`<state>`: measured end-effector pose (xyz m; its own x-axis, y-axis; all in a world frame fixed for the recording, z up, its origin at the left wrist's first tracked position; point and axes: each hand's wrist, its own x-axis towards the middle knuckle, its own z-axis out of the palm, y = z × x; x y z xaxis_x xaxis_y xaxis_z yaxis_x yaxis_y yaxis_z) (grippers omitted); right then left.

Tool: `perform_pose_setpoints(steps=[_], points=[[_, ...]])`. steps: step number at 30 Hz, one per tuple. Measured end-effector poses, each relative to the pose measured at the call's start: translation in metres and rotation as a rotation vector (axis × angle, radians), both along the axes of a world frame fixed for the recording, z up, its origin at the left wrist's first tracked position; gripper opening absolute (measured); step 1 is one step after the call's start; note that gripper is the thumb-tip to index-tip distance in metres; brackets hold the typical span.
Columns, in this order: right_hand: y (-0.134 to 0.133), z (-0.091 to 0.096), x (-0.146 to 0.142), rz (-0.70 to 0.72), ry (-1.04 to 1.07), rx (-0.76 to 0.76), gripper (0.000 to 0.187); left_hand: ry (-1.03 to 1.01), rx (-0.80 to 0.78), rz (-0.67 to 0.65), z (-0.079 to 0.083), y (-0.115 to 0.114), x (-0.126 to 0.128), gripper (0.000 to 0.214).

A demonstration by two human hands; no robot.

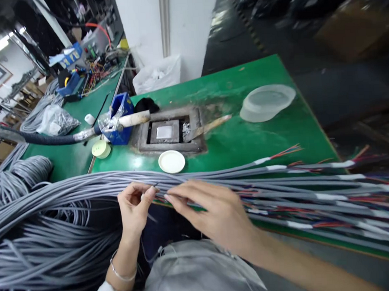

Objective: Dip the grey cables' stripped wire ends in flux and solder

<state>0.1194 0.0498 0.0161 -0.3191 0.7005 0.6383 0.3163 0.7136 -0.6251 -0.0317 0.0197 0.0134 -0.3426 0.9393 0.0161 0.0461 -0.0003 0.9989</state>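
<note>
My left hand (132, 211) is closed in a pinch, thumb against forefinger. A thin wire (156, 185) pokes out from its fingertips, its dark end pointing up. Just to the right, my right hand (214, 207) has thumb and fingers drawn together, a small gap from the left fingertips. What lies between those right fingers, if anything, is too small to make out. Both hands are over the near side of a thick bundle of grey cables (85, 186) that runs across the table. At its right, the cables end in white bands (299, 224) and loose coloured wires (332, 224).
A solder pot (164, 133) sits in the green table (227, 148), a stick (213, 125) across its rim. Around it are a white lid (171, 162), a pale round tin (101, 149), a blue bin (124, 132), a hose nozzle (134, 119) and clear plastic lids (267, 101). Coiled cable (50, 261) fills the left.
</note>
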Motion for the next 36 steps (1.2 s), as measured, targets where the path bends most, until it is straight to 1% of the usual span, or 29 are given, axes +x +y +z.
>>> perform_pose_setpoints(steps=[1,2,5,8,11,13,14,17,18,20,22,24,26,28,36], points=[[0.01,0.006,0.004,-0.033,-0.023,-0.026,0.01,0.052,0.011,-0.011,0.004,0.006,-0.001,0.019],[0.02,0.011,0.008,-0.037,-0.052,-0.055,0.013,0.096,0.021,-0.022,0.008,0.012,0.0,0.019],[0.045,0.019,0.015,0.091,-0.064,-0.212,0.013,0.164,0.032,-0.047,0.016,0.026,0.005,0.018],[0.06,0.015,0.015,0.152,0.058,-0.359,0.018,0.142,0.011,-0.047,0.015,0.036,0.013,0.02],[0.065,0.006,0.015,0.152,0.16,-0.422,0.018,0.045,-0.023,-0.062,0.009,0.045,0.016,0.023],[0.067,0.0,0.016,0.13,0.171,-0.415,0.017,0.012,-0.053,-0.088,0.007,0.053,0.014,0.022],[0.067,-0.003,0.016,0.113,0.16,-0.398,0.016,0.03,-0.066,-0.099,0.008,0.058,0.012,0.021],[0.067,-0.013,0.014,0.074,0.066,-0.328,0.014,0.223,-0.13,-0.169,0.014,0.081,0.002,0.017],[0.067,-0.016,0.013,0.098,0.007,-0.316,0.014,0.307,-0.173,-0.223,0.017,0.091,-0.001,0.016],[0.064,-0.022,0.01,0.211,-0.153,-0.311,0.014,0.443,-0.265,-0.356,0.019,0.112,-0.007,0.013],[0.061,-0.026,0.008,0.333,-0.319,-0.312,0.014,0.59,-0.332,-0.477,0.018,0.129,-0.008,0.01],[0.06,-0.027,0.007,0.382,-0.424,-0.321,0.015,0.75,-0.357,-0.571,0.014,0.141,-0.005,0.009],[0.06,-0.026,0.007,0.385,-0.465,-0.344,0.017,0.872,-0.358,-0.631,0.009,0.146,-0.001,0.008],[0.061,-0.026,0.007,0.384,-0.477,-0.35,0.018,0.937,-0.353,-0.66,0.006,0.149,0.002,0.009],[0.062,-0.032,0.008,0.383,-0.449,-0.275,0.016,1.045,-0.384,-0.712,0.003,0.156,0.005,0.011]])
